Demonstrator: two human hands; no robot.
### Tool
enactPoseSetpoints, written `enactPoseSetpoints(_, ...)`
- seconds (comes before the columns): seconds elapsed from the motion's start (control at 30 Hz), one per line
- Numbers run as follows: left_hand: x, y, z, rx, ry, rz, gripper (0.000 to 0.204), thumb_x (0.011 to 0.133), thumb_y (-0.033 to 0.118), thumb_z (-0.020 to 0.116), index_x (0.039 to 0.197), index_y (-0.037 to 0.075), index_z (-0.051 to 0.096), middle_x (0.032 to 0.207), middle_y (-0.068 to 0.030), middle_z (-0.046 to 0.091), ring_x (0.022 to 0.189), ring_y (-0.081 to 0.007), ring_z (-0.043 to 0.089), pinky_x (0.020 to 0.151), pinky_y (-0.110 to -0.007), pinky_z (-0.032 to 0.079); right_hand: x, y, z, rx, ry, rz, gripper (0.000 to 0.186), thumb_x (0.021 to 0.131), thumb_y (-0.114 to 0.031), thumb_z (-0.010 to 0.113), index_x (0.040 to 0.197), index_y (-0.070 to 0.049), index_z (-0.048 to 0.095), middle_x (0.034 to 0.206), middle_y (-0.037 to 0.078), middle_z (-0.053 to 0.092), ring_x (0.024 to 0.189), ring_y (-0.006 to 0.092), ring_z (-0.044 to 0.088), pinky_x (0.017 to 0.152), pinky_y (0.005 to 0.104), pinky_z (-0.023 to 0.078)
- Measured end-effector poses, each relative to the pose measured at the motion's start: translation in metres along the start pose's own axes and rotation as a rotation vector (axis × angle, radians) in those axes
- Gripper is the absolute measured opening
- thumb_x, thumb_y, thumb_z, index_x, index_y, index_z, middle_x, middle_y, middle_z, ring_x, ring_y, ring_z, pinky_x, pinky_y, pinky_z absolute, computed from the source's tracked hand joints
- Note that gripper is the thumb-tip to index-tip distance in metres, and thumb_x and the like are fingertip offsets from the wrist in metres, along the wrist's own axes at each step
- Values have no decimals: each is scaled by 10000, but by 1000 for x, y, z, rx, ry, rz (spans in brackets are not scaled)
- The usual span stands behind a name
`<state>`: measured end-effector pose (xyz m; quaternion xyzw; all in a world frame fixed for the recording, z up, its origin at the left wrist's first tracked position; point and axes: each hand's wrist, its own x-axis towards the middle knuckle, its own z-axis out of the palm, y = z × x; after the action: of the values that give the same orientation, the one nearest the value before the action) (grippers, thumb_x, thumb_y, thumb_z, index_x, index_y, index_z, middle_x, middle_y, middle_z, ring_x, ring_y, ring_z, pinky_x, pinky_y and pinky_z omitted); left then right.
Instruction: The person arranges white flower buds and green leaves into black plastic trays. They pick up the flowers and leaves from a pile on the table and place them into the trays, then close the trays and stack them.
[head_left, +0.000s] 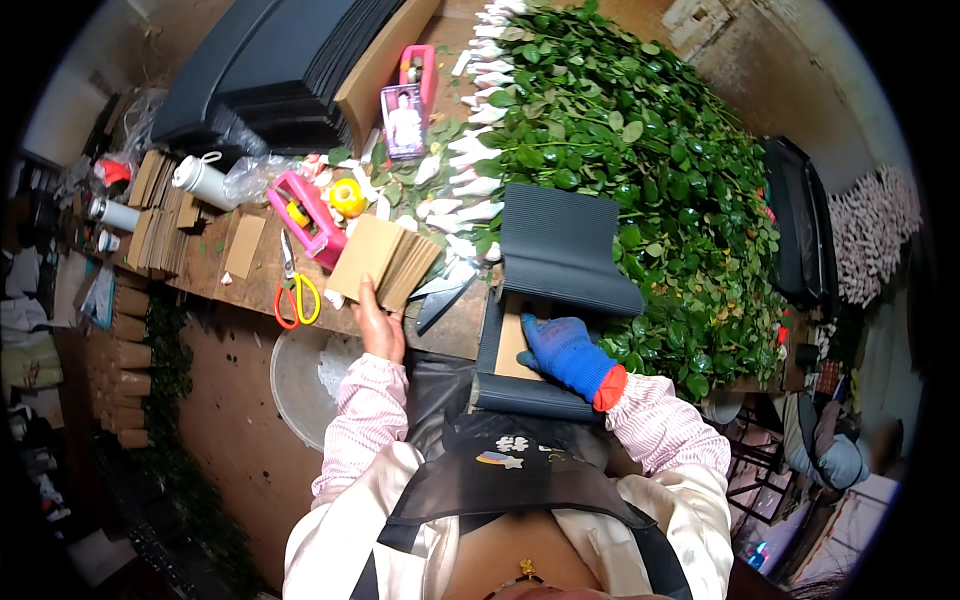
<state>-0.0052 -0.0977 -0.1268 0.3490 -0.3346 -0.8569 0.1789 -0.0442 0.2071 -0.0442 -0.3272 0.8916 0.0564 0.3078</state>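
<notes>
My left hand (380, 328), bare, grips the near edge of a stack of brown cardboard pieces (368, 258) at the table's front edge. Its fingers lie against the top piece, and the stack fans out to the right. My right hand (566, 352) wears a blue glove with an orange cuff. Its thumb and fingers are apart, resting on a brown cardboard piece (512, 345) inside a folded black corrugated sheet (558, 232). The sheet's upper flap stands raised beyond the glove. Part of the cardboard is hidden under the hand and flap.
Scissors (296, 290), a pink tape dispenser (308, 220), a knife (445, 300) and a propped phone (403, 122) lie left of the sheet. Leafy rose stems (640, 150) with wrapped heads fill the right side. Black sheets (285, 60) are stacked behind; a white bucket (300, 385) stands below.
</notes>
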Motion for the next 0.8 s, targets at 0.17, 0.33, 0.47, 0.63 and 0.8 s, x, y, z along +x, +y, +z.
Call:
enactPoseSetpoints(0.17, -50, 7, 5, 243, 293, 238, 700, 1045, 475, 664, 1529, 54, 382, 1591, -133, 395, 1438, -256, 419, 1201, -554, 311, 1, 6, 11, 30, -1, -4, 856, 926, -589, 666, 1509, 14, 494, 1092, 200, 771, 934, 361, 763, 770, 492, 580)
enactPoseSetpoints(0.33, -107, -8, 36, 982, -747, 455, 194, 989, 25, 666, 1183, 19, 679, 1138, -117, 703, 1062, -211, 672, 930, -313, 521, 13, 2, 20, 80, -28, -9, 812, 927, -543, 674, 1488, 21, 512, 1138, 169, 767, 992, 329, 764, 775, 513, 584)
enactPoseSetpoints(0.47, -93, -27, 81, 1214, -1207, 424, 638, 921, 147, 779, 1462, -12, 480, 1386, -296, 596, 1284, -464, 602, 1066, -453, 499, 19, 1, 16, 221, -25, 60, 760, 901, -496, 704, 1411, 44, 541, 1039, 194, 776, 955, 344, 771, 788, 515, 594)
enactPoseSetpoints(0.63, -81, -38, 95, 1644, -1472, 675, 939, 801, 383, 903, 1484, -48, 425, 1331, -286, 571, 1215, -472, 581, 1055, -495, 501, -32, 32, -8, 307, 129, -149, 705, 924, -495, 705, 1443, -36, 572, 1127, 206, 766, 987, 345, 763, 842, 458, 599)
enactPoseSetpoints(0.8, -88, -39, 92, 1692, -1513, 701, 764, 785, 299, 887, 1410, 1, 562, 1348, -236, 541, 1224, -433, 565, 1031, -482, 517, -115, 82, -31, 1282, 593, -174, 536, 987, -175, 695, 1505, -99, 585, 1157, 165, 746, 937, 265, 746, 848, 356, 599)
